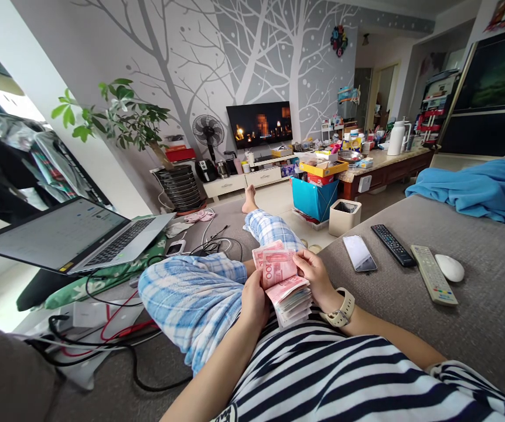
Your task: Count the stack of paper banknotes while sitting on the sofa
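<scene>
A bundle of red banknotes [288,293] is between my two hands, above my lap. Its upper notes stand up and show the number 100, while the lower part fans out toward my striped shirt. My left hand [255,298] grips the bundle at its left side, thumb along the edge. On the right, my right hand [316,274] pinches the top notes near their upper right corner, and a pale watch [344,308] is on that wrist. Fingers behind the notes are hidden.
A phone [360,253], a black remote [393,245], a grey remote [433,275] and a white mouse [450,268] lie on the sofa to the right. At the left are an open laptop [116,240] and tangled cables [133,357]. A bin [344,218] stands beyond the sofa edge.
</scene>
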The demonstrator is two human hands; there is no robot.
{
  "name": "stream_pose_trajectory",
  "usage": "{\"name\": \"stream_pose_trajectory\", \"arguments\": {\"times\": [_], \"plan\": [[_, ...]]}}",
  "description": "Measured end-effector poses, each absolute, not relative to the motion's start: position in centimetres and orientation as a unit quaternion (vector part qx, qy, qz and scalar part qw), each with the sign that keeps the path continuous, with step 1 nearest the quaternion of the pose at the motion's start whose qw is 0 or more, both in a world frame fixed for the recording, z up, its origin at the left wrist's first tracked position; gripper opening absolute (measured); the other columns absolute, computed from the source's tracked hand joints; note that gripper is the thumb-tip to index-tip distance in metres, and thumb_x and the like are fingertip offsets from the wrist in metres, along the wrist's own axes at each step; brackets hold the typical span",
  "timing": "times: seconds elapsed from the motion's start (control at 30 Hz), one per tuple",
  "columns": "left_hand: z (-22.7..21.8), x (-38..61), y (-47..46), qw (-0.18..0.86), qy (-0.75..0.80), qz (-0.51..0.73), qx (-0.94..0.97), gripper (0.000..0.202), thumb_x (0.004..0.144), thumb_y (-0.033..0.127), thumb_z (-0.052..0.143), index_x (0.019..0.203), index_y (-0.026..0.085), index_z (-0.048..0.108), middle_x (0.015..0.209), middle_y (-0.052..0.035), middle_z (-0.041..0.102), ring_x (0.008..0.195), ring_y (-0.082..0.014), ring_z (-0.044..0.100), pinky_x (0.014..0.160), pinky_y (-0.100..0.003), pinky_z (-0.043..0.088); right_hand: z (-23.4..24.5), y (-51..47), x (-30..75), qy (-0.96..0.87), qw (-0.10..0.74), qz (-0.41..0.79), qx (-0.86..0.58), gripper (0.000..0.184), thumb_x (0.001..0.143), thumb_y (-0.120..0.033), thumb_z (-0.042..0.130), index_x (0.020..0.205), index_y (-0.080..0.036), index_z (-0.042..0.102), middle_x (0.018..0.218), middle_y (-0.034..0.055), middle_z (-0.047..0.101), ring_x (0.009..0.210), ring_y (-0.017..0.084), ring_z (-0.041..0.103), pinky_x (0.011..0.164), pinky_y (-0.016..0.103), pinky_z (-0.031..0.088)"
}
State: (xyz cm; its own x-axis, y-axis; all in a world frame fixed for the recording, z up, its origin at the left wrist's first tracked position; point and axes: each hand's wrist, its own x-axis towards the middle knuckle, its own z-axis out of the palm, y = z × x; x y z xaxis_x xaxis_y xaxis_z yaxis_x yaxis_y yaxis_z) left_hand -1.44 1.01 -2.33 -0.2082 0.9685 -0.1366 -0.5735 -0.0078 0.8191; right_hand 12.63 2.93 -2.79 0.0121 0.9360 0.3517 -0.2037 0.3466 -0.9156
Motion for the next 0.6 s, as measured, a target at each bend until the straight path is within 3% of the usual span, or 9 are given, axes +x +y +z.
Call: {"name": "stream_pose_trajectory", "arguments": {"times": [0.6], "plan": [[-2.26,-1.31,1.03,0.569,0.396,0.67,0.265,0.014,0.066,0.029,0.068,0.071,0.015,0.068,0.067,-0.0035,0.071,0.06,-0.0176,0.064,0.063,-0.029,0.054,-2.99,3.0,12.6,-0.517,0.626,0.484,-0.326,0.033,0.084,-0.051,0.066,0.073,-0.02,0.059,0.063,-0.0026,0.048,0.057,0.014,0.041,0.053,0.028,0.033]]}}
